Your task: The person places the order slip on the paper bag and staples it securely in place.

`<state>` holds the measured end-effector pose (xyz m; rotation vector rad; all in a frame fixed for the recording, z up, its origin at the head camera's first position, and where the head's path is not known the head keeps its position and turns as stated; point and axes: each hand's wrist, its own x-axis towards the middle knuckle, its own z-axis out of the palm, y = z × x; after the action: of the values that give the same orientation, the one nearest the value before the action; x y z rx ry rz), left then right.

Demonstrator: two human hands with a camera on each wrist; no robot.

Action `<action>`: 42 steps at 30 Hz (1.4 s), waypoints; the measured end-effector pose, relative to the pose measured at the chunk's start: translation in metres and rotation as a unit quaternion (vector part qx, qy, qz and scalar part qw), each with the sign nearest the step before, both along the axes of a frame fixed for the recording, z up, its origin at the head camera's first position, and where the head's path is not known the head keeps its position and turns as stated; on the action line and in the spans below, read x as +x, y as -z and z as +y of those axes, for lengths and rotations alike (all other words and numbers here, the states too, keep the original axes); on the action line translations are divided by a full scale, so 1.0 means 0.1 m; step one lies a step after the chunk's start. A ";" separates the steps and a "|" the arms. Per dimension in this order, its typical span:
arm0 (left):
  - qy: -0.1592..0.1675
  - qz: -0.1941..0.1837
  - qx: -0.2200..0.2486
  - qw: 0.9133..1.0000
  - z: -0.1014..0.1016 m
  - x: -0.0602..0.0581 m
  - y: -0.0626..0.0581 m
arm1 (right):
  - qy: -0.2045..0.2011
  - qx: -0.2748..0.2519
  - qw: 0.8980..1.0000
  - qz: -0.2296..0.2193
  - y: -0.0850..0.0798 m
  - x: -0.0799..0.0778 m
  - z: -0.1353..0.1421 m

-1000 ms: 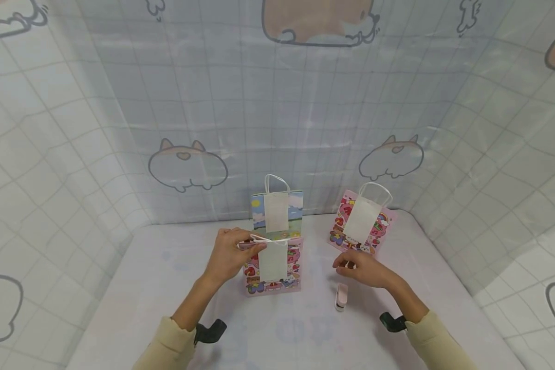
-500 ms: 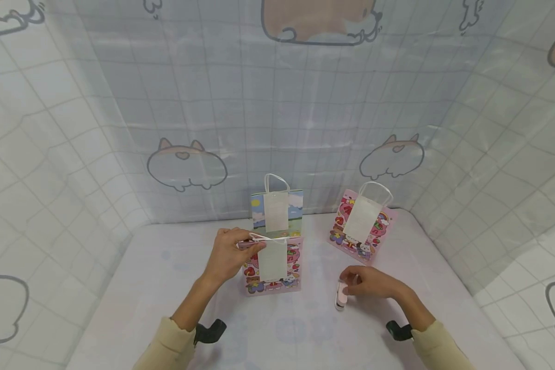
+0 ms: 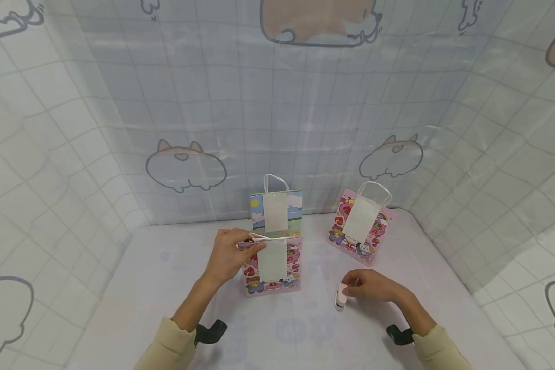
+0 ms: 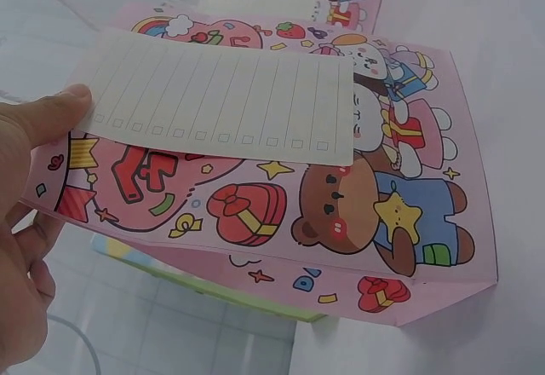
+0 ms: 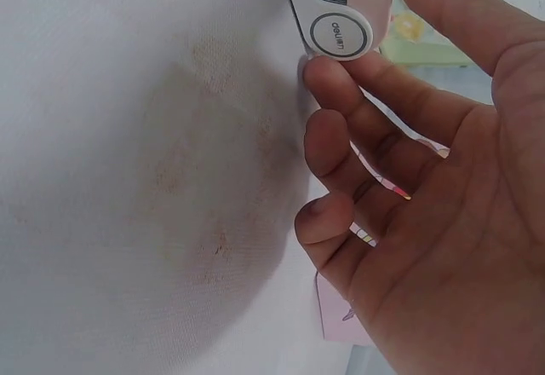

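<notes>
With thumb and fingers, my left hand point(image 3: 226, 257) pinches the top edge of a pink cartoon gift bag point(image 3: 294, 267) that stands on the table. A lined note sheet with checkboxes point(image 4: 221, 94) lies flat against the bag's front, and my left thumb presses its upper end. White cord handles point(image 3: 269, 238) fold over the top. To the right of that bag, my right hand point(image 3: 372, 285) pinches a small pink and white stapler point(image 3: 341, 296), low over the table. In the right wrist view the thumb is on the stapler's point(image 5: 341, 17) pink side and fingertips are at its rear end.
Behind stands a sky-and-meadow gift bag point(image 3: 257, 210) with a white sheet on its front. At the back right, a second pink gift bag point(image 3: 336, 235) leans at an angle, also bearing a sheet. A patterned cloth wall point(image 3: 314, 154) rises behind the table.
My right hand has come down from beside the back-right pink bag to the stapler and now pinches it. The left hand keeps its hold on the front bag.
</notes>
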<state>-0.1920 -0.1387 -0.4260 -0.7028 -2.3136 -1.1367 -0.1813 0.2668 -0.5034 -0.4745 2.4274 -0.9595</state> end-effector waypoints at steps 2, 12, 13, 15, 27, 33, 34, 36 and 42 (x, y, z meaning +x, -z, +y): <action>0.000 0.000 0.000 1.000 0.00 0.00 0.00 | 0.000 0.002 1.000 0.003 -0.01 0.01 0.00; -0.010 -0.005 -0.006 1.000 0.01 0.01 0.00 | 0.008 -0.009 1.000 -0.011 -0.04 0.07 -0.04; -0.010 -0.005 -0.006 1.000 0.01 0.01 0.00 | 0.007 -0.014 1.000 -0.014 -0.04 0.07 -0.05; -0.011 -0.002 -0.006 1.000 0.01 0.01 0.00 | 0.004 -0.019 1.000 -0.018 -0.04 0.08 -0.06; -0.009 -0.002 -0.004 1.000 0.01 0.01 0.01 | -0.003 -0.016 0.999 -0.037 -0.04 0.12 -0.14; -0.011 -0.007 -0.009 1.000 0.01 0.02 0.02 | -0.003 -0.022 0.999 -0.045 -0.01 0.15 -0.15; -0.012 -0.007 -0.010 1.000 0.01 0.02 0.02 | -0.005 -0.023 0.999 -0.046 -0.01 0.15 -0.15; -0.013 -0.005 -0.011 1.000 0.01 0.02 0.03 | -0.008 -0.023 0.999 -0.046 -0.01 0.16 -0.16; -0.005 0.008 -0.007 1.000 0.01 0.00 0.03 | -0.014 -0.029 0.998 -0.048 -0.03 0.14 -0.17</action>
<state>-0.1919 -0.1375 -0.4288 -0.7033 -2.3118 -1.1070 -0.1672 0.2493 -0.5005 -0.4707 2.3072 -1.0184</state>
